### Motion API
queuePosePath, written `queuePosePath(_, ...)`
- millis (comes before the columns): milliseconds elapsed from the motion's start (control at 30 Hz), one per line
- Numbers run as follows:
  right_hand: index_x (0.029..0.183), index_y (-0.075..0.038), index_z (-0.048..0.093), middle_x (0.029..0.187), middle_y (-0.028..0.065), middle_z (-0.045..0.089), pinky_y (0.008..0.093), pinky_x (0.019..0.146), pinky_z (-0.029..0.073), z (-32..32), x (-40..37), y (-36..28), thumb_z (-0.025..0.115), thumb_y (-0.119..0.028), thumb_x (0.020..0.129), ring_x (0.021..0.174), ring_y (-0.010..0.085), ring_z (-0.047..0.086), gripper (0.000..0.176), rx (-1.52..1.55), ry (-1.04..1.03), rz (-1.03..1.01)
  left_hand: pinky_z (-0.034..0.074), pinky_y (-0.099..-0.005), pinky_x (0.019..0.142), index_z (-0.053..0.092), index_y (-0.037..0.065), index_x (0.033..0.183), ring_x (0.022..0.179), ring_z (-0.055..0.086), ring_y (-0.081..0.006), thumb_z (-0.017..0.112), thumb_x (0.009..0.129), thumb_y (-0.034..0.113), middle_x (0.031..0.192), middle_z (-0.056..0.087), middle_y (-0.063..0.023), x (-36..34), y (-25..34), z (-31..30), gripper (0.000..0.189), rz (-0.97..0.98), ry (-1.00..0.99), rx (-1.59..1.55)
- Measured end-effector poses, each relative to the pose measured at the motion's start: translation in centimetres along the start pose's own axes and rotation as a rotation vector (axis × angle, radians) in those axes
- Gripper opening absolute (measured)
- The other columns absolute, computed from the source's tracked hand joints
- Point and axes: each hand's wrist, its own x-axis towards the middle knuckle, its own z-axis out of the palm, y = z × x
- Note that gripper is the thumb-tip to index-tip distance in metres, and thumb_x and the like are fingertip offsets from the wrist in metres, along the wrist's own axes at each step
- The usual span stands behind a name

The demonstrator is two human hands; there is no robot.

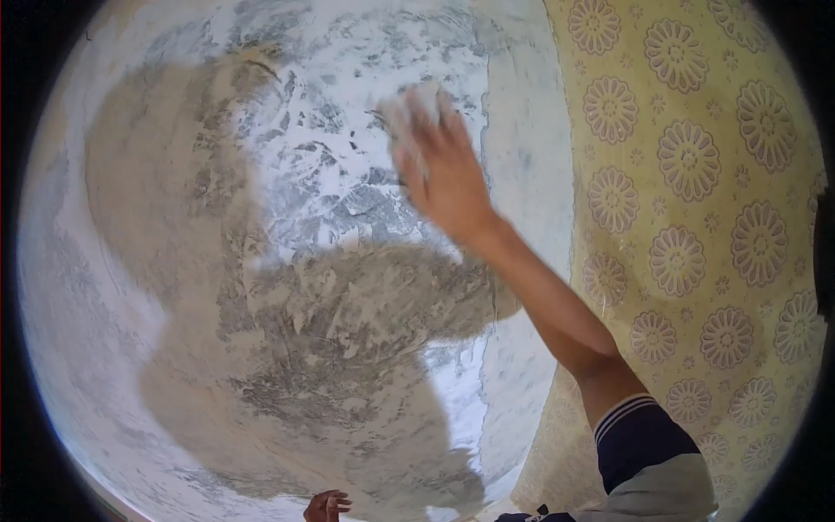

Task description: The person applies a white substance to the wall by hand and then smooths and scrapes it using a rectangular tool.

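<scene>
My right hand (445, 178) is raised against a patchy wall (287, 287) of white and grey-brown plaster. It presses a pale pad (407, 111) flat on the wall, and the pad shows past the fingertips; both are blurred. The arm reaches up from the lower right in a dark sleeve with white stripes (639, 431). My left hand (326, 505) peeks in at the bottom edge with its fingers curled. Only part of it shows, and I cannot tell whether it holds anything.
A yellow covering with a floral pattern (687, 200) fills the right side, beside a pale vertical strip of wall (526, 200). The plaster is scraped and flaky, whiter at the top middle and darker at the left and centre.
</scene>
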Motion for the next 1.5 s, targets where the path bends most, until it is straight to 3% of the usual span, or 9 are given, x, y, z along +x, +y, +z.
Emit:
queuePosePath(67,0.148,-0.015,0.04,0.15,0.0182,0.04,0.0562,0.113,0.027,0.6,4.6,3.7,0.044,-0.027,0.099,0.137,0.0509,0.03,0.051,0.054,0.212,0.126,0.057,-0.0388,0.073,0.065,-0.006,0.11,0.085,0.068,-0.0275,0.061,0.096,0.043,0.099,0.069,-0.0175,-0.1,1.4,0.0,0.051,-0.011,0.026,0.047)
queuePosePath(300,0.148,-0.012,0.041,0.151,0.0214,0.038,0.0557,0.113,0.026,0.8,0.6,0.9,0.039,-0.033,0.101,0.135,0.0536,0.032,0.051,-0.009,0.121,0.118,0.057,-0.0382,0.073,0.065,-0.006,0.108,0.085,0.068,-0.0268,0.059,0.097,0.043,0.098,0.069,-0.0169,-0.4,2.9,0.5,0.051,0.022,0.061,0.011)
queuePosePath(533,0.147,-0.009,0.041,0.148,0.0269,0.039,0.0525,0.114,0.027,1.6,8.3,5.7,0.035,-0.03,0.103,0.133,0.053,0.034,0.049,0.04,0.251,0.349,0.057,-0.0359,0.072,0.065,-0.005,0.11,0.086,0.068,-0.025,0.058,0.097,0.044,0.098,0.069,-0.0154,-0.7,2.2,-0.7,0.05,0.049,0.049,0.026)
queuePosePath(667,0.145,-0.008,0.044,0.147,0.0251,0.041,0.0508,0.115,0.026,0.7,2.6,-1.7,0.038,-0.029,0.101,0.133,0.0509,0.036,0.049,-0.025,0.129,0.105,0.056,-0.0353,0.071,0.065,-0.005,0.109,0.086,0.068,-0.0245,0.059,0.097,0.044,0.098,0.069,-0.0151,-0.5,2.4,-0.4,0.05,0.057,0.09,-0.016)
queuePosePath(967,0.147,-0.012,0.042,0.152,0.0212,0.035,0.0602,0.112,0.026,3.1,8.9,1.7,0.042,-0.03,0.1,0.138,0.0522,0.026,0.05,0.036,0.265,0.133,0.057,-0.0352,0.07,0.064,-0.006,0.106,0.081,0.068,-0.0227,0.06,0.097,0.038,0.094,0.069,-0.0152,0.9,0.1,-1.1,0.045,0.093,0.103,-0.004)
queuePosePath(1133,0.152,-0.014,0.032,0.159,0.0187,0.019,0.0625,0.115,0.018,0.2,-7.1,-10.3,0.041,-0.024,0.102,0.144,0.0511,0.012,0.052,0.178,-0.278,0.046,0.058,-0.0332,0.066,0.062,-0.007,0.104,0.078,0.068,-0.0212,0.061,0.097,0.033,0.09,0.068,-0.015,0.0,0.7,-0.2,0.041,0.104,0.139,-0.079)
queuePosePath(1233,0.153,-0.016,0.03,0.16,0.0188,0.018,0.0623,0.116,0.015,-0.3,-11.4,-9.0,0.037,-0.021,0.103,0.145,0.0506,0.011,0.051,-0.014,-0.372,0.22,0.058,-0.0328,0.064,0.062,-0.007,0.103,0.077,0.068,-0.0224,0.059,0.098,0.038,0.09,0.068,-0.0156,-1.9,-0.3,-2.1,0.046,0.049,0.199,-0.051)
queuePosePath(1400,0.152,-0.014,0.032,0.16,0.0216,0.015,0.0656,0.113,0.018,2.7,-2.1,-5.0,0.045,-0.02,0.099,0.144,0.0523,0.012,0.055,0.056,0.063,0.182,0.059,-0.0343,0.067,0.065,-0.004,0.109,0.083,0.069,-0.0233,0.059,0.098,0.035,0.098,0.069,-0.0142,-2.6,-2.5,-3.4,0.041,-0.071,0.191,-0.013)
queuePosePath(1500,0.152,-0.015,0.033,0.16,0.0191,0.016,0.065,0.113,0.021,1.1,-6.0,-9.5,0.049,-0.026,0.098,0.144,0.0504,0.014,0.057,0.103,-0.18,0.154,0.058,-0.0344,0.068,0.065,-0.003,0.109,0.083,0.069,-0.0237,0.059,0.098,0.034,0.098,0.069,-0.0139,-1.4,-0.9,-1.1,0.039,-0.016,0.174,-0.038)
